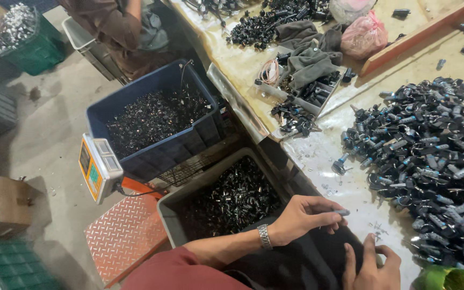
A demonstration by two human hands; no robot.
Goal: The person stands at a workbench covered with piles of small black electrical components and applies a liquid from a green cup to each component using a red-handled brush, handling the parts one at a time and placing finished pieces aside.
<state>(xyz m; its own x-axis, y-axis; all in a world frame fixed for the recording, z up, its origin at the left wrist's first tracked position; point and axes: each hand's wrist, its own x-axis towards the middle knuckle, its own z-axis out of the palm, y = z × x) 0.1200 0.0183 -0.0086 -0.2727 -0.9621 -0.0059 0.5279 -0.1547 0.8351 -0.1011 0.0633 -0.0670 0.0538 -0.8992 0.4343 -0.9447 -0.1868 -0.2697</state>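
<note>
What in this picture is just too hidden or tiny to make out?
- Right hand: bottom edge cuts it off; any grip is unclear.
- Part pinched in the left hand: too small to identify.
- Person at top: cropped by the frame.
- Green thing: cut off at the corner.

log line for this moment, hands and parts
left hand: pinches small grey part | right hand: rests at table edge | pile of black parts: right

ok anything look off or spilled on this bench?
One bolt-like part lies alone, apart from the big pile of parts. Small bits are scattered on the table near the right hand.
</note>
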